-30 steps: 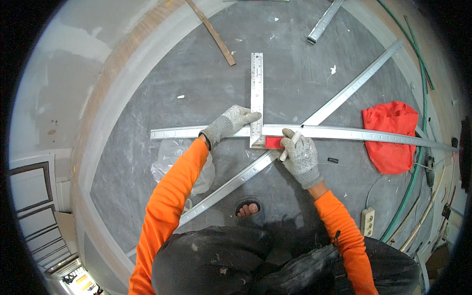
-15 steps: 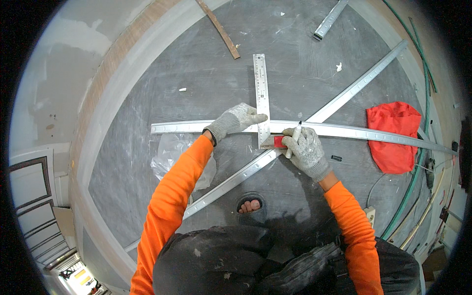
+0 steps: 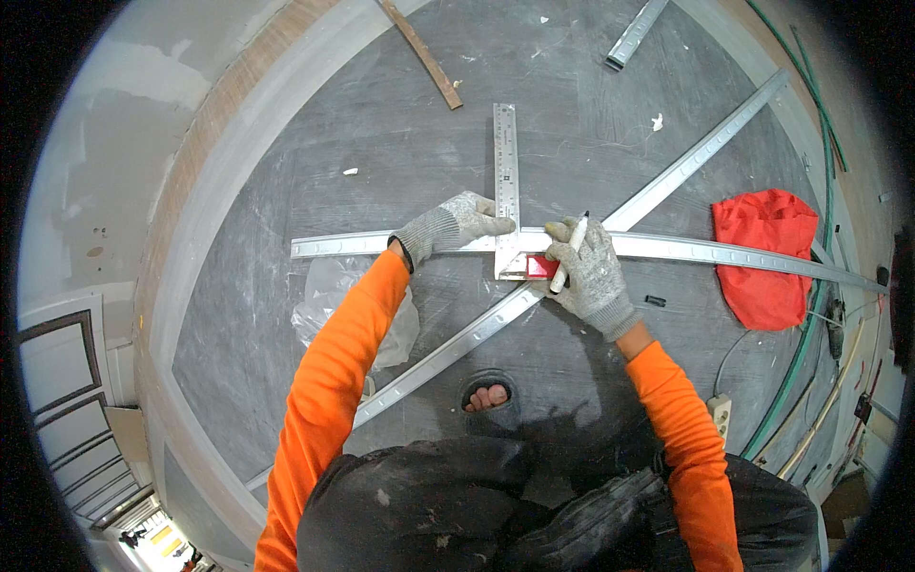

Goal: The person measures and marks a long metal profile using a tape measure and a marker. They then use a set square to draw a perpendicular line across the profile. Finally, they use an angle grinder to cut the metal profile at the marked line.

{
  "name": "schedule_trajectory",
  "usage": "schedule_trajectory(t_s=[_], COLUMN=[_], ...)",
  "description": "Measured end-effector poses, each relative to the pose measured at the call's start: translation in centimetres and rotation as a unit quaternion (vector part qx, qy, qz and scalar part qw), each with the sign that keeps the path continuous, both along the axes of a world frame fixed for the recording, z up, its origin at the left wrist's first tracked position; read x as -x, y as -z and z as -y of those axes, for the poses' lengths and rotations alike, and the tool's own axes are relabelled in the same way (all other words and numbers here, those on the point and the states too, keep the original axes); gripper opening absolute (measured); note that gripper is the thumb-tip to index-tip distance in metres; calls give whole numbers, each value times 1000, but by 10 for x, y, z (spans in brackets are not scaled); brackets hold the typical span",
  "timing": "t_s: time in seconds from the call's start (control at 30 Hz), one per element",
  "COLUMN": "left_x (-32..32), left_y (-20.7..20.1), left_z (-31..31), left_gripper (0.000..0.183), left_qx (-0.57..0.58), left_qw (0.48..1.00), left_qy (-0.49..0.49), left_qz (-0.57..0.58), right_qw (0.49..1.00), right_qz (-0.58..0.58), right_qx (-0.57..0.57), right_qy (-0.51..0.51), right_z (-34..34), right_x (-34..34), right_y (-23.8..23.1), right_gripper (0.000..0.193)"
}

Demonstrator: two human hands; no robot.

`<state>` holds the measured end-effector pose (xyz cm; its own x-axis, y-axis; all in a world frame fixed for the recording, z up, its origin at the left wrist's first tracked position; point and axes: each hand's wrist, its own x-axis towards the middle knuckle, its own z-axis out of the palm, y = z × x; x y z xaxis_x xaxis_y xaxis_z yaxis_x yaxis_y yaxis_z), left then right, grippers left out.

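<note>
My left hand (image 3: 457, 225), in a grey knit glove, closes around the long metal profile (image 3: 705, 250), its thumb pressing on a steel try square (image 3: 506, 162). The square's ruled blade lies across the profile and points away from me; its stock with a red face (image 3: 540, 268) sits at the profile's near edge. My gloved right hand (image 3: 602, 281) grips a white marker (image 3: 580, 232), its dark end pointing up and away. That hand's fingers are beside the red face, at the profile. A second metal profile (image 3: 486, 326) runs diagonally beneath the first.
A clear plastic bag (image 3: 396, 329) lies by my left forearm. To the right are a red cloth bag (image 3: 762, 234), a small black piece (image 3: 655, 300), a power strip (image 3: 720, 415) and green hoses (image 3: 786, 400). A wooden strip (image 3: 422, 54) and a short profile (image 3: 637, 35) lie farther off.
The marker has swung more upright, showing more of its barrel, and my right fingers have shifted up onto the profile. The square's stock has turned, showing more of its red face.
</note>
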<state>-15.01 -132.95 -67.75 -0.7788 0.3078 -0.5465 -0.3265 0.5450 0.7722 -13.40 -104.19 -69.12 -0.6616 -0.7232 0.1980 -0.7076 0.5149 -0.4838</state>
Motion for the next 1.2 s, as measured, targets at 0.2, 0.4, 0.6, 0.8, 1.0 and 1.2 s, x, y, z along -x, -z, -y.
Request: schedule_trajectory(t_s=[0.2,0.4,0.6,0.8,1.0,1.2], left_x=[5,1,3,-4,-2,0], left_y=[3,1,-11,14,8,11], left_z=[7,3,-7,11,6,3], left_gripper=[47,46,46,54,49,47], left_qx=[14,29,42,33,45,29], left_qw=[998,999,999,999,998,999], left_qy=[50,23,19,16,40,28], left_qz=[19,22,15,-1,-21,-20], right_qw=[1000,1000,1000,998,867,867], right_qz=[-2,13,14,49,381,456], right_qx=[15,14,-6,40,299,175], right_qy=[-7,-15,-13,-15,116,99], right_z=[1,-1,-7,2,11,30], right_x=[1,4,6,6,15,39], right_y=[0,0,-3,-15,-56,-46], right_gripper=[59,60,62,58,31,42])
